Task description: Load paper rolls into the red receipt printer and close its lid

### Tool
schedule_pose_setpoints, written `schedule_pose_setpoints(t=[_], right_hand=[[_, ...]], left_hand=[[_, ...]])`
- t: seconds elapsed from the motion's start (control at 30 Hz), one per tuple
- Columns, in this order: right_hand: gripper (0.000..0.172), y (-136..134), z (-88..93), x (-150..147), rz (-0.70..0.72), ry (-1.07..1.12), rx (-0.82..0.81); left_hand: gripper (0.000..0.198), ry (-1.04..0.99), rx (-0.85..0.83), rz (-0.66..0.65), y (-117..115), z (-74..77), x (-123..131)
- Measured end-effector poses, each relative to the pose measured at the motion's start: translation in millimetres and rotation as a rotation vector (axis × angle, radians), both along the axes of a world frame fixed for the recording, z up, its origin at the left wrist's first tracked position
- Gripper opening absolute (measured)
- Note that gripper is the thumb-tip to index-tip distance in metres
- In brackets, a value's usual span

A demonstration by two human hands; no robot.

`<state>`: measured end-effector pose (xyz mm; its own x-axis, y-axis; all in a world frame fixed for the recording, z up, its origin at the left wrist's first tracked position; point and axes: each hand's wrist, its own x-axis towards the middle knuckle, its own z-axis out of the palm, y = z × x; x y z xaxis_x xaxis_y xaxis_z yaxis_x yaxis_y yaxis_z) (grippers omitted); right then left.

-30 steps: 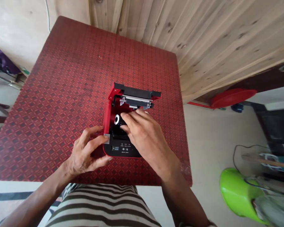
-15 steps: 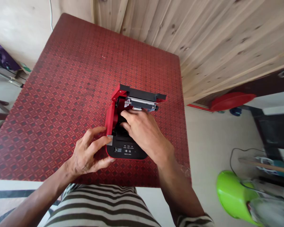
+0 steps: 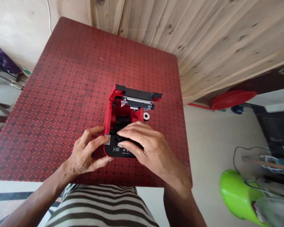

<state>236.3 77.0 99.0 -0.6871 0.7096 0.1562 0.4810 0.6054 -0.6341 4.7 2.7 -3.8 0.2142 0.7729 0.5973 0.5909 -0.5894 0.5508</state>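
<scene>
One black roll (image 3: 122,120) sits in an open red machine (image 3: 106,121); freeing its loose edge (image 3: 126,139) looks like the step, an even pull the next need. Right hand (image 3: 152,142), fingers nearly closed, appears to pinch that edge; left hand (image 3: 84,153), fingers spread, touches the machine's near left corner
</scene>
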Motion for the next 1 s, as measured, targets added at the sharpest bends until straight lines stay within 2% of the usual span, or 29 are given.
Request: schedule_pose_setpoints(t=[0.1, 0.2, 0.27, 0.33, 0.37, 0.43, 0.53, 0.63, 0.8, 1.0], right_hand=[[0.011, -6, -7.6, -1, -0.049, 0.036, 0.073], [0.014, -11, -11.3, -2, -0.096, 0.034, 0.151], [0.016, -15, -11.7, -3, -0.14, 0.008, 0.213], [0.018, -20, -10.9, -4, -0.167, -0.034, 0.252], [0.019, -23, -10.3, -4, -0.172, -0.061, 0.262], [0.023, -29, -9.1, -3, -0.173, -0.112, 0.274], [0.026, -38, -8.8, -1, -0.187, -0.14, 0.314], [0.022, -42, -11.3, -1, -0.205, -0.111, 0.398], [0.019, -44, -18.7, -5, -0.248, -0.052, 0.527], [0.018, -45, -25.6, -3, -0.262, -0.028, 0.508]], left_hand=[[0.058, -0.07, -0.063, -0.037, 0, 9.4, -7], [0.065, -0.144, -0.094, -0.006, 16, 36.6, -13], [0.064, -0.059, -0.04, 0.018, 40, 62.1, -15], [0.061, 0.04, 0.083, 0.063, 73, 85.5, -13], [0.059, 0.078, 0.105, 0.09, 89, 94.0, -11], [0.059, 0.102, 0.024, 0.091, 116, 101.3, -7], [0.064, 0.073, -0.18, -0.071, 132, 93.2, 0], [0.072, 0.032, -0.216, -0.096, 118, 81.3, 3], [0.068, 0.04, -0.16, -0.218, 83, 70.6, 0], [0.073, 0.163, 0.04, -0.266, 66, 42.2, -7]])
